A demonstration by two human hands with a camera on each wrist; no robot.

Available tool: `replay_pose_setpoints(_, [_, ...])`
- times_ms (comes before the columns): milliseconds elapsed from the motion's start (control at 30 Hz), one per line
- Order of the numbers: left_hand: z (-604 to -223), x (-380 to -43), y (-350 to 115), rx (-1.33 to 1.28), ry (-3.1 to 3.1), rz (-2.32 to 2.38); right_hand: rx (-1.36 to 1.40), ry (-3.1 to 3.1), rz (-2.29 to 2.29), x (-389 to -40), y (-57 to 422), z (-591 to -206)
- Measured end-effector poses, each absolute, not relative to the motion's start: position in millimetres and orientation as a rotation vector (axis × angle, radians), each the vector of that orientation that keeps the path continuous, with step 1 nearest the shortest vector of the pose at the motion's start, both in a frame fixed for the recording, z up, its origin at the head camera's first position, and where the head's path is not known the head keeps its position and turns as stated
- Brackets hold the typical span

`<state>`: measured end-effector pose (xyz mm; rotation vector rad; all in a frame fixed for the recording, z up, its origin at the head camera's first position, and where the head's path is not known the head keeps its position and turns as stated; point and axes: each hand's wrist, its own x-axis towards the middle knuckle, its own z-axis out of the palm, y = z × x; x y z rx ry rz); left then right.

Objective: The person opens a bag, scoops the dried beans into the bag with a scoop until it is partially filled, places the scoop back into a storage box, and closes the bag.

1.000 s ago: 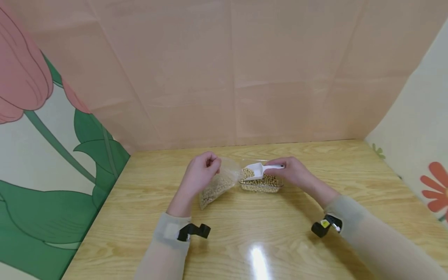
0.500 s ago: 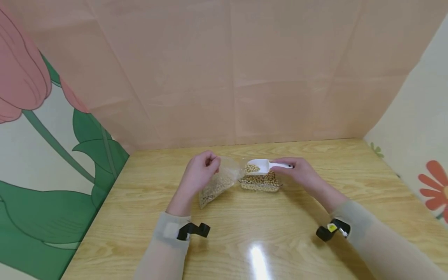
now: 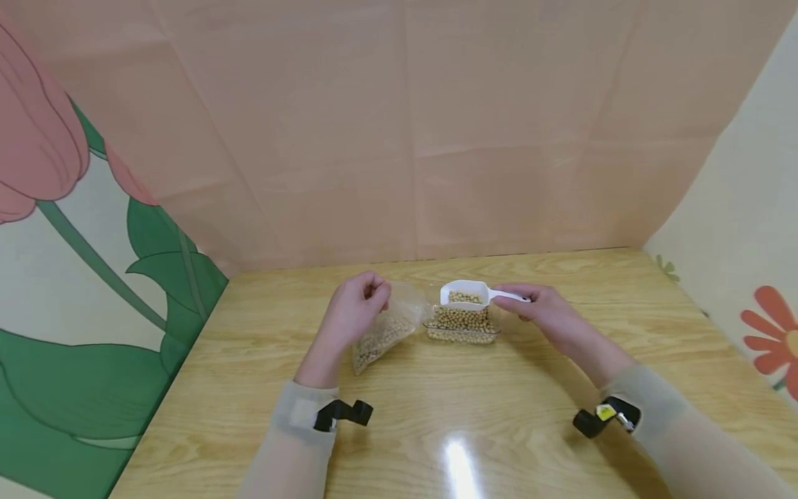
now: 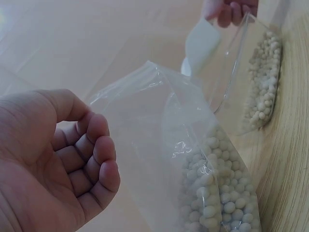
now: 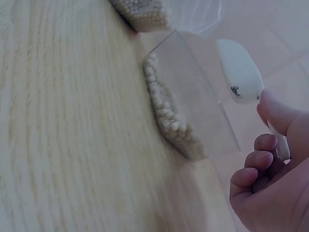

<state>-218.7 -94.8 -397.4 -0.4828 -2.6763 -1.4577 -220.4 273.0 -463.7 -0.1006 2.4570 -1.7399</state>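
Observation:
My left hand (image 3: 355, 305) pinches the upper edge of a clear plastic bag (image 4: 145, 111) between thumb and curled fingers. Round, pale yellow soybeans (image 4: 231, 188) fill its lower part, and the bag leans on the table. To its right stands a clear rectangular container (image 3: 463, 333) partly filled with the same beans. My right hand (image 3: 551, 315) grips the handle of a white scoop (image 5: 239, 70), thumb on top. The scoop is level above the container with a small heap of beans (image 3: 464, 296) in it.
A wood-grain table (image 3: 424, 416) lies under everything. Behind it hangs a plain pinkish sheet (image 3: 399, 138). Flower-patterned panels (image 3: 75, 277) flank the table on both sides. Each wrist wears a small black camera mount (image 3: 343, 414).
The right hand has drawn the scoop to the right, away from the bag's mouth, and levelled it over the container. The left hand and bag have stayed nearly still.

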Motion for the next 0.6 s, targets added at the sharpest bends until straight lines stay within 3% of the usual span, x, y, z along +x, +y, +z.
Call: replay_pose_setpoints(600, [-395.9,-217.9,-94.2,-0.492,-2.668,-1.456,-0.196,2.435,-1.719,-211.2,235.6,-417.6])
